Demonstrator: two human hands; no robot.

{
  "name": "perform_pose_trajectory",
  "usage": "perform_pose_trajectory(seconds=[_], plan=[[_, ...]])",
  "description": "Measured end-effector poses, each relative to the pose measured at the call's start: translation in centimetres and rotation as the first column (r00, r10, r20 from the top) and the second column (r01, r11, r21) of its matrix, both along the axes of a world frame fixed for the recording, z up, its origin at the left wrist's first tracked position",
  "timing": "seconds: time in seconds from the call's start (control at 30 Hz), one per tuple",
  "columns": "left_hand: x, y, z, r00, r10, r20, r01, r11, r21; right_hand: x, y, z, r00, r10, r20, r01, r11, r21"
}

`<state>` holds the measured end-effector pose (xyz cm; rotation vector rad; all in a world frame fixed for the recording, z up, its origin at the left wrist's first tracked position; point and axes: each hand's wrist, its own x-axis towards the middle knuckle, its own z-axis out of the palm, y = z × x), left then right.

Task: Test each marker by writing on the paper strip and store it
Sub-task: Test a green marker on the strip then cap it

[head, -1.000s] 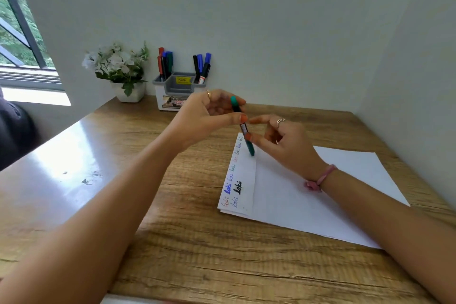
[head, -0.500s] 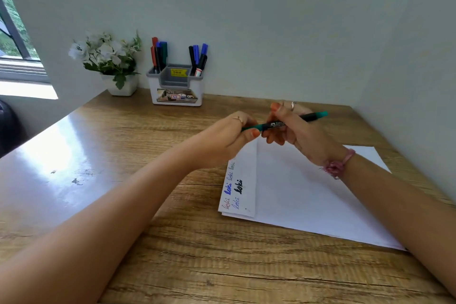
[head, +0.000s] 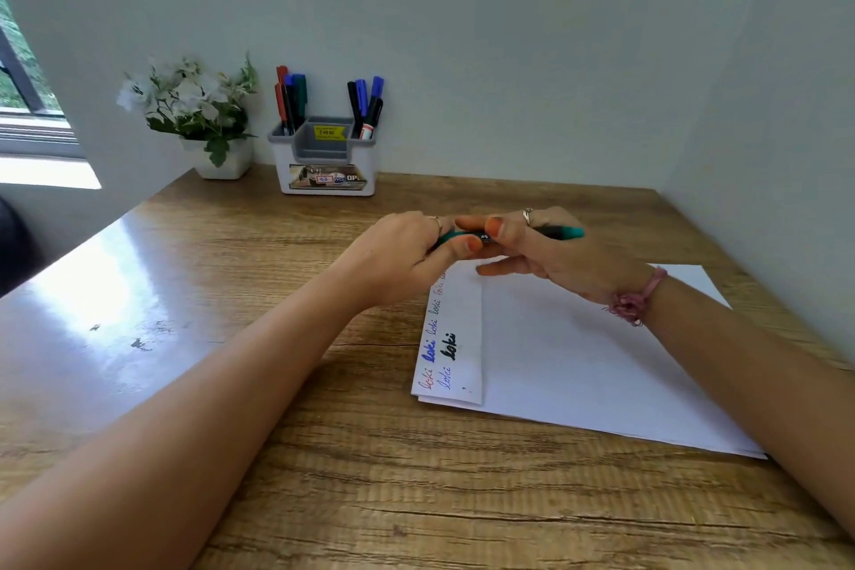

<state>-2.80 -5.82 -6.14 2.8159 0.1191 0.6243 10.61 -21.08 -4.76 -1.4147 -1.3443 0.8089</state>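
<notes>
Your left hand (head: pixel 407 250) and right hand (head: pixel 550 250) both grip the green marker (head: pixel 562 232), held level above the far end of the paper strip (head: pixel 455 338). The strip lies on a white sheet (head: pixel 578 361) on the table (head: pixel 231 292). The marker holder (head: pixel 326 155) stands at the back wall.

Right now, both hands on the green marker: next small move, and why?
Probably carry the green marker to the holder and drop it in. The left hand grips the cap end and the right hand grips the barrel; they meet mid-marker, so it looks capped. Words already fill the paper strip.
</notes>
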Motion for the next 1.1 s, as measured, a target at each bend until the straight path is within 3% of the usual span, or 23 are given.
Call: perform_pose_trajectory(seconds=[0.17, 0.4, 0.6, 0.77, 0.93, 1.1], plan=[[0.0, 0.0, -0.1, 0.999, 0.011, 0.030, -0.010, 0.999, -0.033, -0.1, -0.1, -0.1, 0.986, 0.064, -0.155, -0.066, 0.998, -0.007], [0.1, 0.1, -0.6, 0.998, 0.014, 0.066, -0.015, 1.000, 0.011, 0.1, -0.2, -0.3, 0.975, 0.088, -0.206, -0.102, 0.993, -0.056], [-0.3, 0.4, -0.2, 0.995, 0.082, 0.053, -0.067, 0.970, -0.234, 0.0, -0.2, -0.1, 0.950, 0.121, -0.288, -0.145, 0.988, -0.063], [-0.8, 1.2, 0.1, 0.994, 0.023, -0.110, -0.053, 0.961, -0.272, 0.8, -0.4, 0.4, 0.960, 0.026, -0.280, -0.045, 0.997, -0.062], [-1.9, 3.5, 0.0, 0.982, 0.020, -0.187, -0.098, 0.902, -0.420, 1.9, -0.9, 0.1, 0.965, -0.012, -0.263, 0.014, 1.000, 0.003], [-1.5, 3.5, -0.4, 0.939, -0.064, -0.338, -0.065, 0.932, -0.356, 0.8, -0.1, -0.8, 0.990, -0.043, -0.133, 0.050, 0.998, 0.049]])
